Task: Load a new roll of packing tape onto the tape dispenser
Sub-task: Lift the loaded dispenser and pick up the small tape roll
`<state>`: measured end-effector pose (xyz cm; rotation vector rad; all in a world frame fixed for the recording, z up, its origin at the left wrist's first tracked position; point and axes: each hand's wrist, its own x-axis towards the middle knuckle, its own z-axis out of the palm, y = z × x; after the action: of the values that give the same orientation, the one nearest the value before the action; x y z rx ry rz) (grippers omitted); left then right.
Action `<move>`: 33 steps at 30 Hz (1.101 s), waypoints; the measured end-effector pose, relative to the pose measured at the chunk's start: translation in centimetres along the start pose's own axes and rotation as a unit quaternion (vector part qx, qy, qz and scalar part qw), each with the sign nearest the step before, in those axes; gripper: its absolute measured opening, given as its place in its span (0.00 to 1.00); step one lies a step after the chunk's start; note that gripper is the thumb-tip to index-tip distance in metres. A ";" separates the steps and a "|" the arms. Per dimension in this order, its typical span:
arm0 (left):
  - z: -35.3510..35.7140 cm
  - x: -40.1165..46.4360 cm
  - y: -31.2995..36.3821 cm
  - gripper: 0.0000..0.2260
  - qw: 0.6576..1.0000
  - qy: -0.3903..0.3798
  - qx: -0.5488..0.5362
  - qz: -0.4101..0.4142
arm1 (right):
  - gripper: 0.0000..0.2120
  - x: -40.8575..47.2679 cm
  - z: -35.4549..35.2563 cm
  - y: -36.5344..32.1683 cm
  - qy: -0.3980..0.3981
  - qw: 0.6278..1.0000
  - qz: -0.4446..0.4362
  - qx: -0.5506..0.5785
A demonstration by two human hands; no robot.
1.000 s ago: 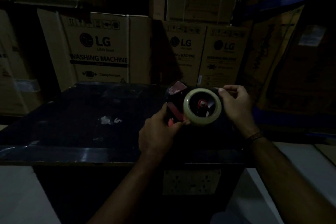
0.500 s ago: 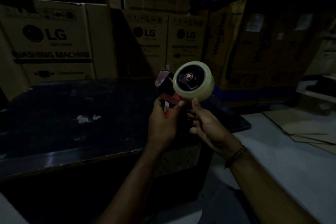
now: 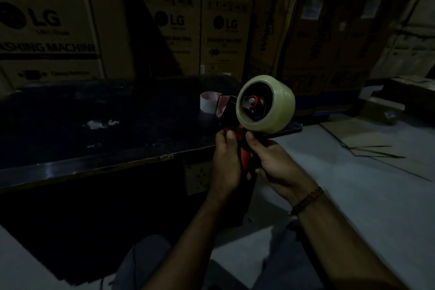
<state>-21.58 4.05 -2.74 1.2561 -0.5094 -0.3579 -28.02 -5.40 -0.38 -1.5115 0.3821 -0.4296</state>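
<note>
The left hand [image 3: 227,162] is wrapped around the red handle of the tape dispenser [image 3: 231,122], with the thumb up near the top. The right hand [image 3: 270,162] grips the same handle from the other side, its thumb just under the roll. A bead bracelet [image 3: 307,199] sits on the right wrist.

The dispenser is held up in the air, above the near right corner of the black table [image 3: 94,125]. The new tape roll [image 3: 266,103] sits on the dispenser's red hub, above both hands. The roll is pale and see-through.

Behind the dispenser, a small pinkish ring [image 3: 208,100] stands on the table. It looks like an empty tape core, but the room is too dark to be sure.

Behind the table, big cardboard boxes [image 3: 47,30] marked LG stand in stacks.
</note>
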 end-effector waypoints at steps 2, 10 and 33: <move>0.8 -0.6 0.5 0.16 1.000 -0.014 -0.004 -0.002 | 0.16 -0.6 -0.1 -0.4 0.011 1.000 -0.010 0.010; 0.4 -1.8 -0.1 0.24 0.978 0.047 0.197 0.043 | 0.17 -2.2 -1.3 -0.3 0.016 0.999 0.016 0.046; -7.8 11.3 4.4 0.07 0.936 -0.028 0.349 0.021 | 0.13 -6.7 -0.9 5.0 0.040 0.997 0.059 0.027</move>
<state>-7.95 5.65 1.66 1.9229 -0.7459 -0.1745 -34.12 -2.83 -5.52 -1.4135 0.5170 -0.4045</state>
